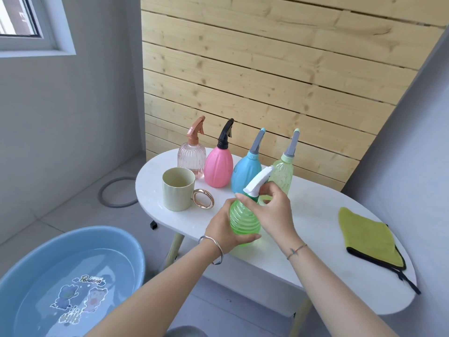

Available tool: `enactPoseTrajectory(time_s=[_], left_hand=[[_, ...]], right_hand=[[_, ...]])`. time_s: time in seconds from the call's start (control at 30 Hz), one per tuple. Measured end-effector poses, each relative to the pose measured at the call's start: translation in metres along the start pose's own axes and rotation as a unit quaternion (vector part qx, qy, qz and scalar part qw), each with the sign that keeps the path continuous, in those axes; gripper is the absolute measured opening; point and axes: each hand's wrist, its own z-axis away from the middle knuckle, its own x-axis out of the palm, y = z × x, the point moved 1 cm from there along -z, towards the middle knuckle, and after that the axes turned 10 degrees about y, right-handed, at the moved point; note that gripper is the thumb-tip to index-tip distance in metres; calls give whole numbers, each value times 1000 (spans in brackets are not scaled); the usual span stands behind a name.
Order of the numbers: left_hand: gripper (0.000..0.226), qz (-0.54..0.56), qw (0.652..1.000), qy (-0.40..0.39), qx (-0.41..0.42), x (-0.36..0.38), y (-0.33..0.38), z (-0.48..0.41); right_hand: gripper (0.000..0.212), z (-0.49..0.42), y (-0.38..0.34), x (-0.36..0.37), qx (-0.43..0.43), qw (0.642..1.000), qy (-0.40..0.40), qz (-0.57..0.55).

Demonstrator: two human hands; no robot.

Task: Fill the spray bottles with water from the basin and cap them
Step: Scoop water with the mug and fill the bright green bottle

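A translucent green ribbed plastic spray bottle [244, 221] is held upright at the near edge of the white oval table [315, 203]. Its white trigger head [257, 183] sits on the neck and points far-right. The left hand [224, 226] wraps round the bottle's body from the left, fingers curled and clamped on it. The right hand [275, 207] comes in from the right, fingers and thumb closed on the collar just under the trigger head.

Four more bottles stand capped in a row along the far side:
- a clear pink ribbed bottle with a brown trigger [192, 159]
- an opaque pink bottle with a black trigger [218, 169]
- a blue bottle with a grey nozzle [244, 175]
- a pale green bottle with a grey nozzle [284, 173]

A pale green cup with a gold ring handle [178, 190] stands just in front of the clear pink bottle. A yellow-green cloth with black edging [369, 237] lies flat at the right end. On the floor at near left sits a round blue plastic basin [85, 233] holding water.
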Motion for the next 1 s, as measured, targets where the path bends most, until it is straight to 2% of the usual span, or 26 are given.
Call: enactPoseTrajectory(time_s=[0.1, 0.17, 0.23, 0.33, 0.43, 0.5, 0.6, 0.67, 0.7, 0.77, 0.83, 0.9, 0.93, 1.0], left_hand=[[90, 11, 1000, 2, -3, 0, 1, 1], [86, 11, 1000, 5, -2, 0, 2, 1], [86, 11, 1000, 5, 0, 0, 2, 1], [88, 11, 1000, 7, -1, 1, 0, 1], [88, 17, 1000, 6, -3, 2, -1, 1], [91, 15, 1000, 3, -2, 1, 0, 1], [91, 15, 1000, -2, -4, -1, 1, 1], [88, 18, 1000, 0, -6, 0, 1, 1], [86, 19, 1000, 2, -5, 0, 1, 2], [85, 20, 1000, 1, -3, 0, 2, 2], [87, 24, 1000, -1, -7, 0, 2, 2], [90, 22, 1000, -1, -7, 0, 2, 2], [91, 21, 1000, -1, -5, 0, 1, 2], [91, 21, 1000, -4, -4, 0, 0, 2]], right_hand=[[18, -4, 0, -9, 41, 991, -116, -53], [21, -5, 1, -11, 50, 983, -151, -89], [20, -4, 2, -9, 37, 991, -104, -80], [23, 4, 0, 2, 13, 999, 29, -34], [32, 10, -2, 8, -6, 997, 73, 1], [31, 5, -4, 5, 3, 999, 33, 0], [23, -3, -5, -8, 33, 989, -136, -39], [30, -6, -4, -15, 55, 968, -235, -72], [33, -7, -2, -17, 67, 960, -256, -88], [30, -8, 0, -17, 77, 965, -225, -107], [24, -7, 0, -12, 71, 985, -126, -97], [29, -3, -2, -3, 36, 998, -34, -33], [35, -1, -2, 1, 18, 1000, -9, -3], [40, 1, -1, 4, 3, 1000, -9, 13]])
